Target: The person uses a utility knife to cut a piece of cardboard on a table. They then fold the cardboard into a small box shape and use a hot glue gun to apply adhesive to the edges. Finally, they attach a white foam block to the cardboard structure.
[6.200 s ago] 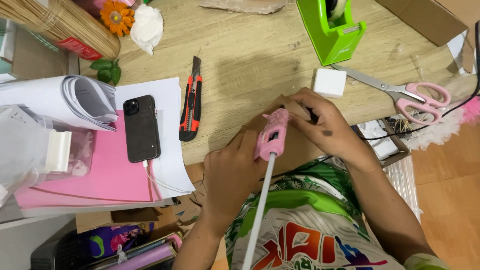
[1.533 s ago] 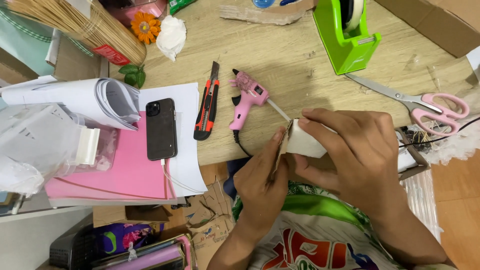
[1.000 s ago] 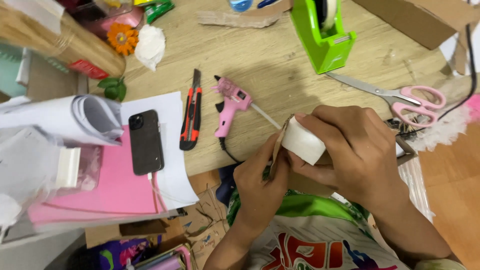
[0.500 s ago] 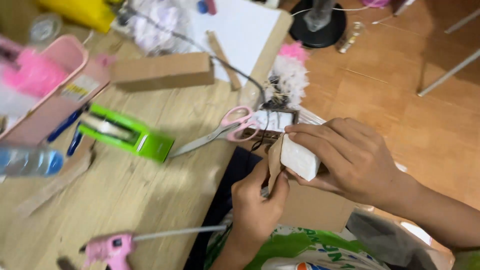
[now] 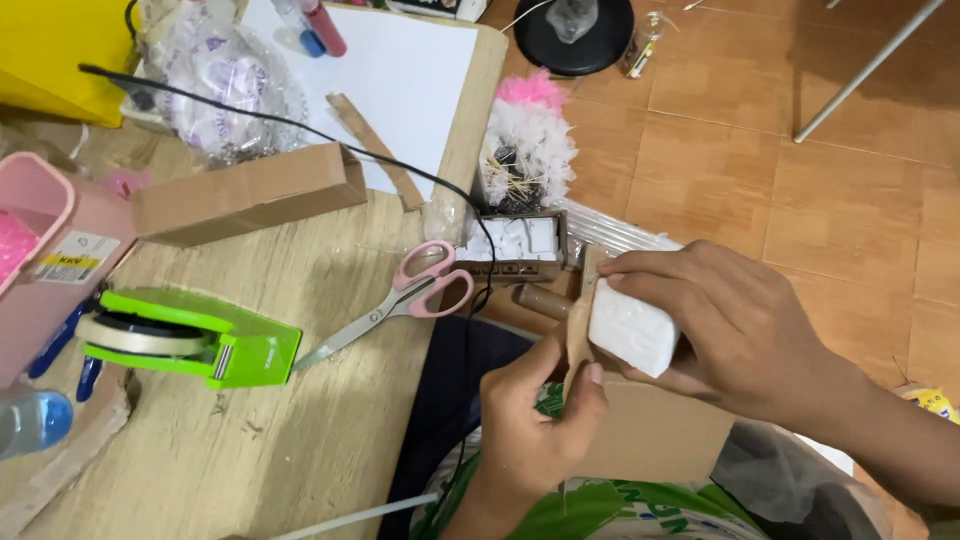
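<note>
Landmark: green tape dispenser (image 5: 190, 345), standing on the wooden table (image 5: 300, 440). Just right of it, pink-handled scissors (image 5: 395, 305), blades aimed back at the dispenser. Above the dispenser, a long cardboard box (image 5: 245, 190); beyond that, a white sheet (image 5: 390, 75).

Farther right, off the table edge: left hand (image 5: 535, 430), fingers curled, thumb pressing a brown cardboard strip (image 5: 578, 335). The strip stands upright against the left face of a white foam block (image 5: 632, 328). Right hand (image 5: 730, 320), farthest from the dispenser, closed around the block, fingers over its top, thumb beneath. Block sits between both hands, touching each.
</note>
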